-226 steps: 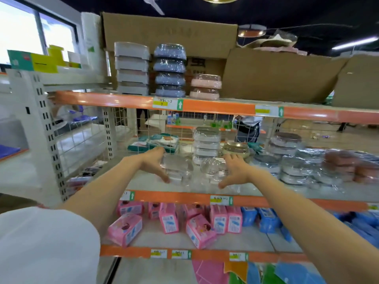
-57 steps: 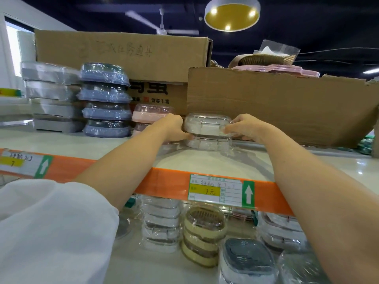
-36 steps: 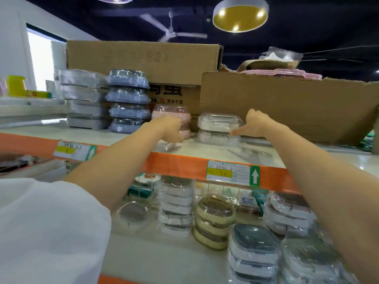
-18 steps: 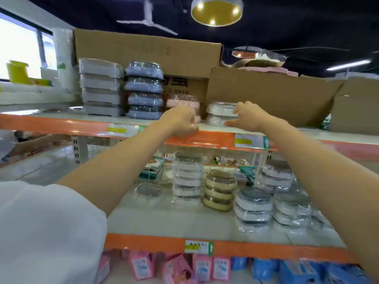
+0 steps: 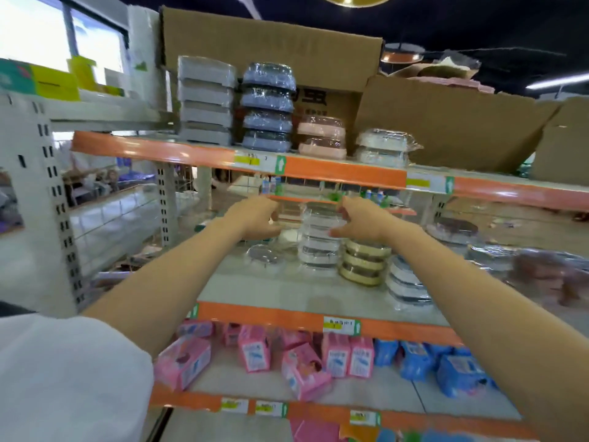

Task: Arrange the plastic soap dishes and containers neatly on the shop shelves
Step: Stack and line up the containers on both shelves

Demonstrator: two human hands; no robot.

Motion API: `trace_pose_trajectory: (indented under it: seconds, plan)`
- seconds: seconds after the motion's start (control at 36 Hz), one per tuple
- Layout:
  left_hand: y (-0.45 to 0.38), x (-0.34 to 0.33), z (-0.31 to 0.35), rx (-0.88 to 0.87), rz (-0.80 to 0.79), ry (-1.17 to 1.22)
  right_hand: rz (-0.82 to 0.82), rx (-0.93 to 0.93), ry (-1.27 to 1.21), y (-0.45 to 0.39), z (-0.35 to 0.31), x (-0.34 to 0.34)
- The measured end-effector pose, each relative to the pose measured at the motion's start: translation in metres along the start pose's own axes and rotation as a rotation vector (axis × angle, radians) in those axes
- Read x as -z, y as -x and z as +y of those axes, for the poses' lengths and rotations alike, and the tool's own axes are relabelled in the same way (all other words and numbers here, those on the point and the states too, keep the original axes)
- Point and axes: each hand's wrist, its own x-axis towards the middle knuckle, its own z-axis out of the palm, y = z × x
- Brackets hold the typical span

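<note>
clear soap dishes (image 5: 320, 237) (wrapped, stacked) sit between relaxed left hand (image 5: 255, 218) and right hand (image 5: 360, 220).

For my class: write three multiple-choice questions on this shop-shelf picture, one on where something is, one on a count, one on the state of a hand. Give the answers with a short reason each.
1. Where is the pink stack of soap dishes?
A. top shelf, between the blue-grey stack and the clear stack
B. middle shelf, beside the gold stack
C. bottom shelf, among the boxes

2. How many dishes are in the blue-grey stack?
A. two
B. four
C. six

3. What is the left hand doing?
A. gripping a pink box
B. resting flat on the top shelf
C. holding nothing, in front of the middle shelf

Answers: 1 A, it stands on the top shelf left of the clear stack. 2 B, four wrapped dishes are piled up. 3 C, its fingers close on nothing.
</note>
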Motion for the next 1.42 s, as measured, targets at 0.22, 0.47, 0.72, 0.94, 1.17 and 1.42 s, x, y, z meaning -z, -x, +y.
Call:
trace_pose_trajectory:
  seconds: [0.22,0.47,0.72,0.94,1.17,1.42]
  plan:
    - [0.024,-0.049,-0.047,0.14,-0.164,0.02,-0.174,-0.008,-0.031,-0.02,-0.01,-0.066]
    - [0.018,-0.101,-0.095,0.273,-0.271,0.028,-0.262,0.04,-0.116,-0.069,-0.026,-0.153]
    - [-0.025,-0.152,-0.121,0.304,-0.307,0.015,-0.311,0.012,-0.168,-0.154,-0.025,-0.219]
    - [-0.063,-0.183,-0.148,0.35,-0.292,0.046,-0.318,-0.05,-0.229,-0.224,-0.02,-0.255]
    - [-0.082,-0.196,-0.162,0.347,-0.274,0.047,-0.315,-0.048,-0.139,-0.255,-0.016,-0.275]
    - [-0.072,-0.194,-0.163,0.362,-0.322,0.042,-0.357,-0.056,-0.069,-0.253,-0.019,-0.274]
